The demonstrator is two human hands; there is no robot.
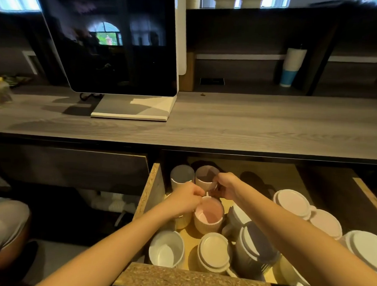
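Two hands reach into an open drawer (pixel 152 191) packed with crockery beneath the wood-grain surface (pixel 249 124). The left hand (pixel 185 200) curls its fingers at the rim of a pink-lined mug (pixel 208 218) standing upright in the drawer's left half. The right hand (pixel 224 186) pinches what looks like the handle of a ribbed mug (pixel 205 176) just behind it. Both mugs look ceramic: stiff, weighty, glaze-slick and easily chipped against close neighbours. The handle seems the safest hold, lifted straight up.

The open wooden drawer (pixel 152 191) holds mugs (pixel 208 218) and stacked plates (pixel 292 202).
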